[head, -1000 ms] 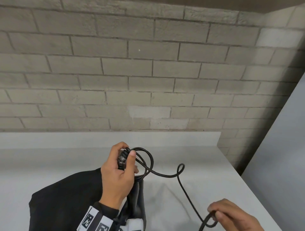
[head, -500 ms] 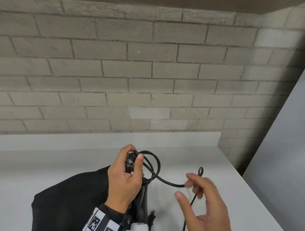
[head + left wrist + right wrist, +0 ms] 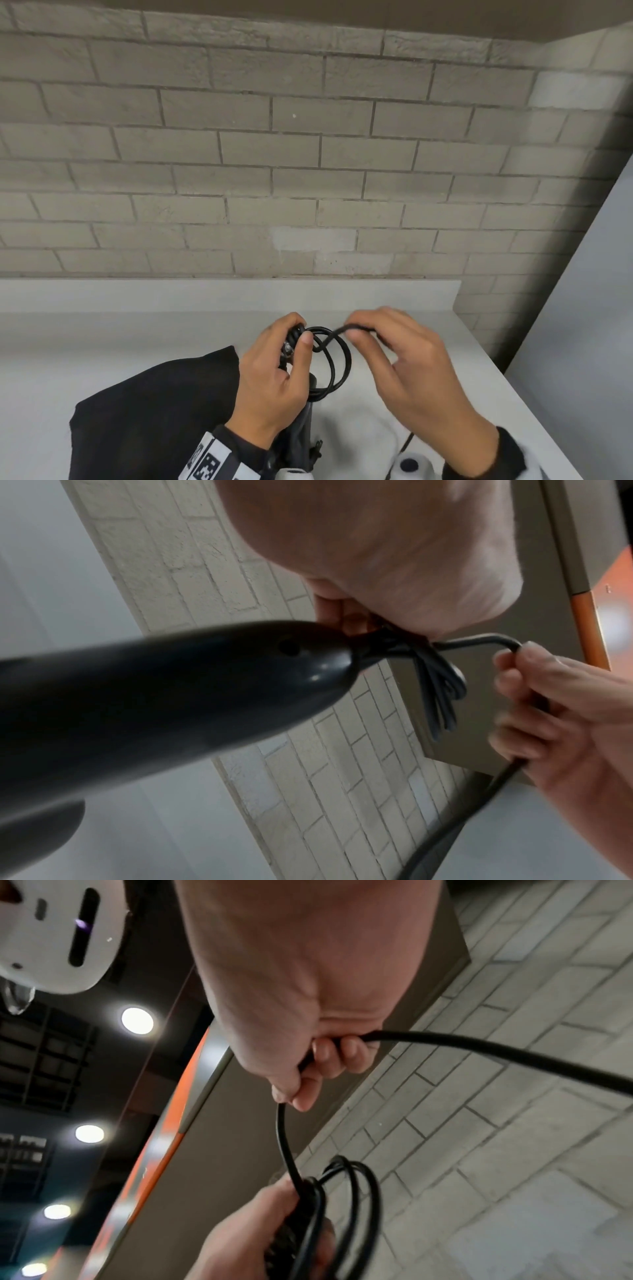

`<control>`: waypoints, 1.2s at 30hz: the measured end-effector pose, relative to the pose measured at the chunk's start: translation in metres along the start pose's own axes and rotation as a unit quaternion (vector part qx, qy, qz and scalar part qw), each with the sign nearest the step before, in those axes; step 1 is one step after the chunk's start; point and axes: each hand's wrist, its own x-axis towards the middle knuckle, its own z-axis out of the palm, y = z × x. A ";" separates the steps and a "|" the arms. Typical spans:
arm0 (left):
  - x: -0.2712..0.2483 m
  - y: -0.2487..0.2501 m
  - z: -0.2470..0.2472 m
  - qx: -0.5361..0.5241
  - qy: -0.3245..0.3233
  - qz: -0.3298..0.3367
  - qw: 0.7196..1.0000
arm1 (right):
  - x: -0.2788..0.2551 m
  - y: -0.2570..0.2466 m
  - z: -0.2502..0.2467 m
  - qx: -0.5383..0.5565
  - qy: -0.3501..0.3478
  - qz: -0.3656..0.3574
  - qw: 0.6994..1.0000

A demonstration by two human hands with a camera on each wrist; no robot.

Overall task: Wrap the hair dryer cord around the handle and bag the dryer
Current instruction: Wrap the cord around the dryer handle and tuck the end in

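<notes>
My left hand (image 3: pixel 291 356) grips the end of the black hair dryer's handle (image 3: pixel 171 685), fingers curled over the wound cord there. Loops of black cord (image 3: pixel 337 363) hang from that end, just right of my thumb. My right hand (image 3: pixel 370 334) pinches a stretch of cord (image 3: pixel 284 1139) a short way right of the left hand and holds it over the loops; the loose tail (image 3: pixel 514 1053) trails off behind it. The dryer's body is mostly hidden below my left wrist. A black bag (image 3: pixel 154 411) lies on the white counter (image 3: pixel 85 342) under my left forearm.
A grey brick wall (image 3: pixel 308 154) stands behind the counter. The counter's right edge (image 3: pixel 513 387) drops off beside a pale panel (image 3: pixel 589 325). A white wrist-camera housing (image 3: pixel 414 467) shows at the bottom of the head view.
My right hand came up from the lower right and took the cord close to the left hand. Another loop has formed beside the handle end. The left hand has barely shifted.
</notes>
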 end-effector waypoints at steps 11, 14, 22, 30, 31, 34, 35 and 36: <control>-0.005 0.014 -0.006 -0.057 -0.059 0.084 0.993 | 0.026 0.010 0.026 0.271 -0.020 0.241 0.932; -0.005 0.014 -0.008 -0.067 -0.059 0.104 0.991 | 0.015 0.009 0.037 0.284 -0.006 0.297 0.912; -0.007 0.013 -0.002 -0.049 -0.009 0.091 0.995 | -0.006 0.010 0.041 0.295 0.019 0.391 0.872; -0.009 0.011 -0.002 -0.061 0.014 0.015 0.998 | -0.032 0.004 0.045 0.385 -0.034 0.395 0.833; -0.009 0.011 -0.001 -0.059 0.018 0.009 0.998 | -0.034 0.003 0.046 0.408 -0.046 0.381 0.828; -0.008 0.013 0.000 -0.044 0.020 -0.006 0.999 | -0.042 0.003 0.050 0.426 -0.078 0.321 0.843; -0.008 0.013 0.000 -0.040 0.019 -0.013 0.999 | -0.044 0.005 0.051 0.416 -0.088 0.305 0.852; -0.007 0.013 0.000 -0.037 0.017 -0.022 0.999 | -0.044 0.006 0.051 0.399 -0.093 0.298 0.862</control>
